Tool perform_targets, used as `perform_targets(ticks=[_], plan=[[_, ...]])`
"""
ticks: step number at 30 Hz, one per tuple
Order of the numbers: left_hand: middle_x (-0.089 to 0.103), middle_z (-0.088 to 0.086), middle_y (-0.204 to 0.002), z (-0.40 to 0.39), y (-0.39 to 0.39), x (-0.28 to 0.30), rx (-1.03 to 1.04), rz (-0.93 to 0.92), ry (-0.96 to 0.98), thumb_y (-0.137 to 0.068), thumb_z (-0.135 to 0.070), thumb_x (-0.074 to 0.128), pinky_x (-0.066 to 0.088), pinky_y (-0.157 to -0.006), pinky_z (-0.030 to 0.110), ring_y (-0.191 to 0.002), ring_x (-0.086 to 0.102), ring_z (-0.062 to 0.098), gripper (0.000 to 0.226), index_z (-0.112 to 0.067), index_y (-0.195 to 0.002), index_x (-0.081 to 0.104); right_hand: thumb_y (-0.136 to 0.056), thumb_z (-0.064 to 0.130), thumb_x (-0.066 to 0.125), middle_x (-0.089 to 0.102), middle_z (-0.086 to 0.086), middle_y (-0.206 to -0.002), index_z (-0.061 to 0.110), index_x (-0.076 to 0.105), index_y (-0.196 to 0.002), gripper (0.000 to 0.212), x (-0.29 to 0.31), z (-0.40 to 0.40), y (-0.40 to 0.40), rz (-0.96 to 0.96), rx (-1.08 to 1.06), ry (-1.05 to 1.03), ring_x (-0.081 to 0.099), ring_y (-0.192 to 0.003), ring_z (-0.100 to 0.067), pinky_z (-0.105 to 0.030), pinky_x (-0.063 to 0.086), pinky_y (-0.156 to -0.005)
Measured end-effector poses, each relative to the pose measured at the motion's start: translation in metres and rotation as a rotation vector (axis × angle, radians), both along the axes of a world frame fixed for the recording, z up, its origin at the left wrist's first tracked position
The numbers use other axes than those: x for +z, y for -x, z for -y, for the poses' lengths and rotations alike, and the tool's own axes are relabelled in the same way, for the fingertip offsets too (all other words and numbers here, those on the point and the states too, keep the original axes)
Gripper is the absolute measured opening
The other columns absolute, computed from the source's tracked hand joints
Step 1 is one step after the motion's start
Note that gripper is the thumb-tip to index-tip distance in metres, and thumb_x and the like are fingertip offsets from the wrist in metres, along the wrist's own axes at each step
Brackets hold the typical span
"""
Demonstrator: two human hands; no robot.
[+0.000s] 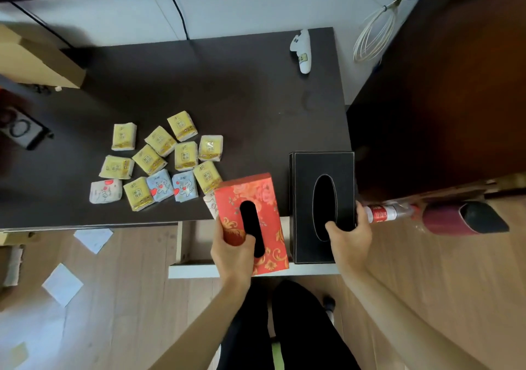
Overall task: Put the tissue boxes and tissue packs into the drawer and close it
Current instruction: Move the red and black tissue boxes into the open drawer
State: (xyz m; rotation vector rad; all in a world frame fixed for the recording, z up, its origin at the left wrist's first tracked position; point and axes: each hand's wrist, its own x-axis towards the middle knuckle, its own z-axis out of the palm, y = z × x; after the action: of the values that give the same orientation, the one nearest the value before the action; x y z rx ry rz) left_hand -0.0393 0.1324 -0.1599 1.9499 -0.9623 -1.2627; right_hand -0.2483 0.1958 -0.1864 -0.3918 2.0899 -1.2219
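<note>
left hand grips red tissue box | right hand grips black tissue box | drawer at 6 o'clock, seemingly empty | lower both flat, side by side

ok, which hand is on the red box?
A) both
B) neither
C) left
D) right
C: the left hand grips the red box with its thumb in the slot, while the right hand holds the black box over the open drawer.
</note>
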Motion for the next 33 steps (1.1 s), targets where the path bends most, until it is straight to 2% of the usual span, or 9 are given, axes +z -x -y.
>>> perform_targets(ticks=[5,11,15,17,19,23,28,30,33], plan=[[0.070,-0.023,-0.099,-0.015,-0.004,-0.022,-0.084,-0.013,0.045,-0.077,-0.013,0.074,0.053,-0.067,0.011,-0.090,0.066,-0.005,0.062,-0.039,-0.130,0.055,-0.073,0.005,0.074,0.072,0.005,-0.112,0.032,0.058,-0.129,0.064,-0.024,-0.017,-0.021,-0.055,-0.009,0.013,0.070,-0.105,-0.015,-0.039,0.061,-0.090],[0.069,-0.027,-0.105,-0.028,-0.012,-0.039,-0.178,-0.035,0.065,-0.079,-0.027,0.076,0.054,-0.075,0.011,-0.096,0.066,-0.006,0.063,-0.058,-0.126,0.049,-0.072,0.009,0.075,0.068,0.014,-0.117,0.031,0.055,-0.133,0.068,-0.037,-0.033,-0.031,-0.124,0.016,0.031,0.066,-0.111,-0.006,-0.017,0.055,-0.090],[0.071,-0.021,-0.106,-0.037,-0.019,-0.044,-0.208,-0.039,0.020,-0.078,-0.018,0.075,0.055,-0.080,0.021,-0.096,0.068,-0.001,0.066,-0.047,-0.132,0.050,-0.073,0.007,0.075,0.066,0.014,-0.119,0.033,0.054,-0.134,0.069,-0.036,-0.046,-0.036,-0.132,0.015,-0.008,0.064,-0.111,-0.002,-0.010,0.051,-0.087],[0.069,-0.024,-0.107,-0.046,-0.022,-0.044,-0.211,-0.032,-0.006,-0.078,-0.017,0.076,0.053,-0.079,0.017,-0.098,0.066,-0.004,0.067,-0.046,-0.132,0.049,-0.073,0.015,0.074,0.066,0.013,-0.119,0.047,0.053,-0.128,0.067,-0.036,-0.055,-0.038,-0.113,0.018,-0.055,0.065,-0.108,-0.001,-0.011,0.052,-0.082],[0.067,-0.027,-0.107,-0.057,-0.028,-0.041,-0.229,-0.029,-0.034,-0.078,-0.014,0.075,0.050,-0.075,0.010,-0.099,0.063,-0.008,0.068,-0.046,-0.131,0.048,-0.071,0.021,0.073,0.067,0.012,-0.116,0.058,0.050,-0.120,0.066,-0.034,-0.069,-0.045,-0.093,0.024,-0.101,0.067,-0.104,-0.003,-0.018,0.055,-0.080],[0.064,-0.035,-0.101,-0.082,-0.038,-0.039,-0.249,0.002,-0.111,-0.080,-0.014,0.076,0.044,-0.062,-0.001,-0.095,0.059,-0.018,0.067,-0.048,-0.129,0.047,-0.066,0.026,0.074,0.067,0.011,-0.112,0.060,0.050,-0.115,0.064,-0.037,-0.101,-0.052,-0.067,0.035,-0.183,0.069,-0.100,-0.006,-0.033,0.060,-0.084],[0.067,-0.019,-0.109,-0.107,-0.048,-0.047,-0.279,0.064,-0.215,-0.083,-0.019,0.075,0.055,-0.078,0.020,-0.094,0.064,-0.003,0.059,-0.035,-0.134,0.050,-0.063,0.032,0.072,0.069,0.023,-0.106,0.073,0.044,-0.112,0.070,-0.042,-0.128,-0.062,-0.076,0.044,-0.248,0.068,-0.099,0.002,-0.025,0.055,-0.084],[0.067,-0.015,-0.110,-0.112,-0.050,-0.052,-0.289,0.085,-0.244,-0.082,-0.018,0.074,0.056,-0.081,0.028,-0.095,0.064,0.002,0.058,-0.034,-0.133,0.051,-0.065,0.030,0.074,0.067,0.017,-0.114,0.067,0.044,-0.119,0.072,-0.045,-0.136,-0.063,-0.049,0.049,-0.276,0.066,-0.107,-0.005,-0.033,0.056,-0.094],[0.066,-0.015,-0.109,-0.113,-0.051,-0.059,-0.300,0.102,-0.270,-0.082,-0.016,0.073,0.053,-0.077,0.026,-0.094,0.062,0.001,0.056,-0.033,-0.131,0.051,-0.070,0.024,0.075,0.063,0.005,-0.127,0.037,0.043,-0.140,0.078,-0.053,-0.142,-0.063,-0.007,0.062,-0.311,0.062,-0.118,-0.016,-0.045,0.054,-0.104]])
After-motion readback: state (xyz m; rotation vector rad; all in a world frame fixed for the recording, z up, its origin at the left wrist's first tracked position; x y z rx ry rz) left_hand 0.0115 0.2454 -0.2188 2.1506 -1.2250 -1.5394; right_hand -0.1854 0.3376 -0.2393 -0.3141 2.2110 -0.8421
